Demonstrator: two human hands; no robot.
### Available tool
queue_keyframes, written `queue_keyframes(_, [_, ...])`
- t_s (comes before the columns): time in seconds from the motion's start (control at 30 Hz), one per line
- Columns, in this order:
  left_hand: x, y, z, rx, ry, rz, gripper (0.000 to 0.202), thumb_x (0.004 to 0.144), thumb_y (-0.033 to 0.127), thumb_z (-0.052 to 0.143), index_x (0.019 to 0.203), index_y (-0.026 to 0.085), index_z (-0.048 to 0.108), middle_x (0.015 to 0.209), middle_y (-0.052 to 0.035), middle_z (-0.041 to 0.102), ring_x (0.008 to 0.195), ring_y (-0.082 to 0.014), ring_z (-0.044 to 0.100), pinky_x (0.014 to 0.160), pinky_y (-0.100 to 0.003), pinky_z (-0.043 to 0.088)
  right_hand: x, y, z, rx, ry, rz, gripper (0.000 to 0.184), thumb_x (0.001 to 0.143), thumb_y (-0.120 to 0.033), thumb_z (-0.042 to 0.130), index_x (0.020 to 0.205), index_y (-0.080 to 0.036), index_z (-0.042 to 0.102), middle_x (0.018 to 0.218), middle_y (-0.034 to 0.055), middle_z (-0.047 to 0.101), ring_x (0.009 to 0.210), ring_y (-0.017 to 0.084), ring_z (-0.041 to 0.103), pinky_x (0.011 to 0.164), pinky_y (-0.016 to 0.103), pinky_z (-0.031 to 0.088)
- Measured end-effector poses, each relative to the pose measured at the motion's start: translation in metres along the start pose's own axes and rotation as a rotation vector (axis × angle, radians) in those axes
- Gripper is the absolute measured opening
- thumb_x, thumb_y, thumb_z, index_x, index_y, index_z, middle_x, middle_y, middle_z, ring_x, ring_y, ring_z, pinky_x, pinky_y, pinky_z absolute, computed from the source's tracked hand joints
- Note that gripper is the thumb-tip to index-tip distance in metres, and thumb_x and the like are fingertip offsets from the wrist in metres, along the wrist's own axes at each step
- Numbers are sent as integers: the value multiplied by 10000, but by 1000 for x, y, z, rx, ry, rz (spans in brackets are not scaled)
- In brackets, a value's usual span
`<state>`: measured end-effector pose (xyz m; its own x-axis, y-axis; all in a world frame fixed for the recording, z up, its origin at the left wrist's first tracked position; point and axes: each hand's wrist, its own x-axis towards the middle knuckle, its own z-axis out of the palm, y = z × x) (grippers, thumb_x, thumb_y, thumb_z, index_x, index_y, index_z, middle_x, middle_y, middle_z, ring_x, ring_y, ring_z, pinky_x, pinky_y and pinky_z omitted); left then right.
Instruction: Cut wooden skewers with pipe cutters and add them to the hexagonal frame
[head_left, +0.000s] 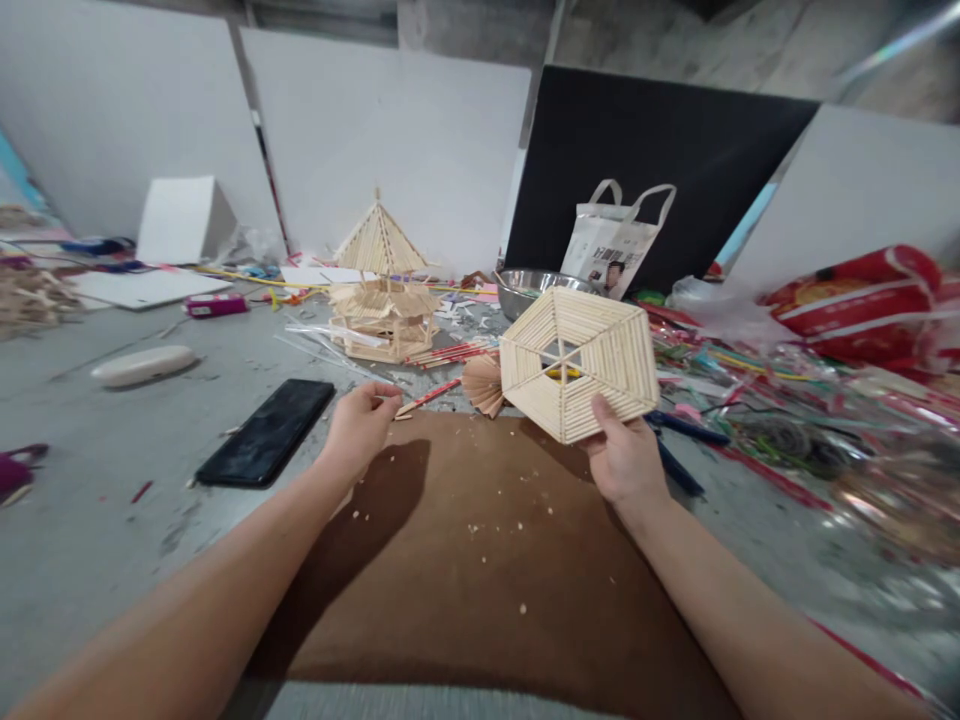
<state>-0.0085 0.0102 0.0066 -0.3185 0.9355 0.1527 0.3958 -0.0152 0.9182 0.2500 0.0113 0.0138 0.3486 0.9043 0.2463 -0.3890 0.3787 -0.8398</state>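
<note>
My right hand (628, 462) grips the lower right edge of a hexagonal wooden-stick roof panel (611, 365), thumb on its near face. The panel is tilted up, with stick rows around a hole crossed by spokes. My left hand (361, 425) is closed over the mat's far left edge, fingertips pressed together; whether something small is between them is hidden. Just right of those fingertips lies a red-and-wood stick (429, 398). Farther back stands a pavilion model (382, 300) of wooden sticks with a pointed roof. A brown mat (480, 590) with pale chips lies below my hands.
A phone (266, 435) and a white oval case (144, 366) lie at left. Behind are red sticks (457, 353), a pleated tan fan shape (484, 387), a metal bowl (517, 298) and a tote bag (611, 240). Blue-handled pliers (686, 430) and plastic-wrapped clutter (862, 450) sit at right.
</note>
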Motion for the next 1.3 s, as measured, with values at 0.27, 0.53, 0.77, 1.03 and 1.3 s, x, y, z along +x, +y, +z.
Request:
queue_keyframes(0.27, [-9, 0, 5, -197, -244, 10, 400, 662, 442, 508, 930, 154, 578, 815, -34, 605, 726, -153, 526, 638, -244, 371, -3, 4, -14, -643, -48, -391, 259, 698, -326, 545, 907, -182, 598, 926, 48, 624, 893, 193, 555, 820, 365, 413])
queue_keyframes(0.53, [-23, 15, 5, -866, -752, -189, 748, 687, 675, 195, 987, 100, 566, 957, -137, 612, 961, -277, 509, 833, -400, 346, -19, -2, -10, -973, -839, -861, 378, 700, -287, 549, 1074, -237, 526, 1061, 73, 561, 1026, 208, 467, 898, 415, 341])
queue_keyframes(0.77, [-26, 15, 9, -914, -659, -321, 372, 731, 289, 491, 1057, 111, 508, 981, -113, 608, 882, -218, 566, 773, -331, 440, -17, 1, -9, -1199, -914, -922, 364, 750, -186, 453, 1100, -276, 497, 1071, 48, 560, 1063, 198, 434, 934, 453, 276])
queue_keyframes(1.03, [-20, 6, 10, -848, -516, -357, 307, 632, 84, 542, 936, 120, 557, 856, -73, 644, 674, -153, 608, 575, -236, 497, -21, 1, -5, -1423, -1035, -850, 502, 670, -60, 431, 1154, -191, 447, 1212, 84, 439, 1168, 246, 285, 951, 515, 192])
queue_keyframes(1.3, [-23, 6, 10, -797, -546, -342, 320, 602, 74, 573, 917, 127, 553, 865, -62, 639, 674, -141, 607, 575, -222, 493, -17, 1, -7, -1212, -697, -821, 254, 752, -166, 441, 976, -215, 553, 953, 52, 566, 943, 176, 473, 852, 387, 372])
